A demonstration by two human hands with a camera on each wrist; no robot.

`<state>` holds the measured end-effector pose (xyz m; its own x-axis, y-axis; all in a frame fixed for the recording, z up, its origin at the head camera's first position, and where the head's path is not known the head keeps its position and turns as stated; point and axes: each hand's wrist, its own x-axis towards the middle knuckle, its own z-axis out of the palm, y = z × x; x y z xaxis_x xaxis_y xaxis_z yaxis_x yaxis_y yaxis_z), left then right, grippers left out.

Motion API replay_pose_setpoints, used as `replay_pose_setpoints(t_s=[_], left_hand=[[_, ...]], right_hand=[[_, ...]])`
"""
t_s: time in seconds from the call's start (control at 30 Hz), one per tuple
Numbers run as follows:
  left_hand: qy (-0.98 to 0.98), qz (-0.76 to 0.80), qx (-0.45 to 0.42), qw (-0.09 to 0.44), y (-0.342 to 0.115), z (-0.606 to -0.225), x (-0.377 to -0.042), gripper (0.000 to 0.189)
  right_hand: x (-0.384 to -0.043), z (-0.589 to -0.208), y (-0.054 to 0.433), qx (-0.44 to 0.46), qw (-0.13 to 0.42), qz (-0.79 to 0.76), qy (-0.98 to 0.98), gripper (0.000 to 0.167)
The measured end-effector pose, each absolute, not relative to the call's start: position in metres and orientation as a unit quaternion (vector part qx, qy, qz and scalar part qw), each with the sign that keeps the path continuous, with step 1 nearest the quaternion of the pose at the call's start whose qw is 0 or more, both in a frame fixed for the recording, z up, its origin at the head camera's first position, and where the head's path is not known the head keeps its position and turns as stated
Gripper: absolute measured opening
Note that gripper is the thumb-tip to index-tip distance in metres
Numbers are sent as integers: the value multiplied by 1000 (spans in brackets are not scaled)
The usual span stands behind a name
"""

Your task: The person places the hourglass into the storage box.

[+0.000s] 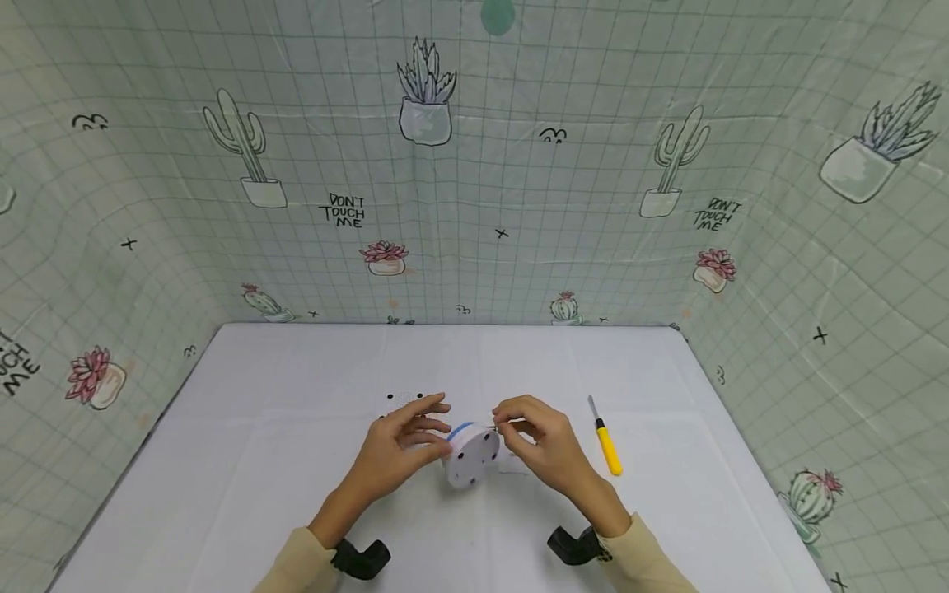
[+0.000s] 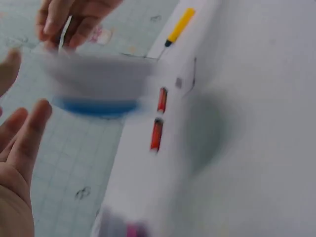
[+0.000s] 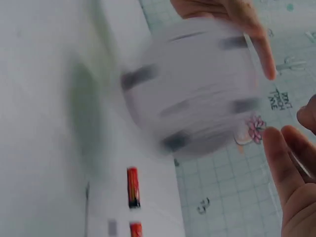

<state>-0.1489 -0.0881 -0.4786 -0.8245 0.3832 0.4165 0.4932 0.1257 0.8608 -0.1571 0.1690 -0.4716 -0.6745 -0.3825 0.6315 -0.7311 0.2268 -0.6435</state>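
A round white device (image 1: 465,466) with a blue band and dark feet is tilted on edge above the table, between the hands. It is blurred in both wrist views. My left hand (image 1: 398,445) is beside it with fingers outstretched and the thumb tip right at the rim. On the other side, my right hand (image 1: 539,439) pinches thumb and fingertips together at a thin strand (image 1: 491,427) by the device's upper edge. The right wrist view shows the underside, with its dark feet smeared by motion.
A yellow-handled screwdriver (image 1: 608,449) lies to the right. Two red batteries (image 2: 156,136) (image 3: 133,187) rest on the white table (image 1: 222,461). Behind the left hand is a pale piece with dark dots (image 1: 404,399). Patterned cloth (image 1: 474,181) walls the table's back and sides.
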Motion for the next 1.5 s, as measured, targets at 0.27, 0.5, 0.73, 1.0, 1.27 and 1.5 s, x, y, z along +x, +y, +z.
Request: replay_pose_setpoints(t_s=[0.27,0.5,0.73,1.0,1.27,1.5], left_hand=[[-785,-551,-282,-11,-68,-495,-146,65],[-837,-496,-232,14,-80,-497,-144,69],[-839,-497,-220,-17,-88,-502,-143,68],[-838,-480,-227,-121,-92,-511,-140,87],[-840,-457,-253,-148,-89,-514,-141,95],[-845,-449,-244,-157,-87,-515,-142,88]], right_hand=[[-159,-488,164,327,111,475,-809,23],[-157,-491,167,325,80,447,-830,34],[-152,-497,171,288,-3,408,-867,49],[-147,-507,170,285,-51,384,-877,59],[-142,-508,171,288,-79,365,-882,71],[-140,-508,173,297,-112,345,-883,88]])
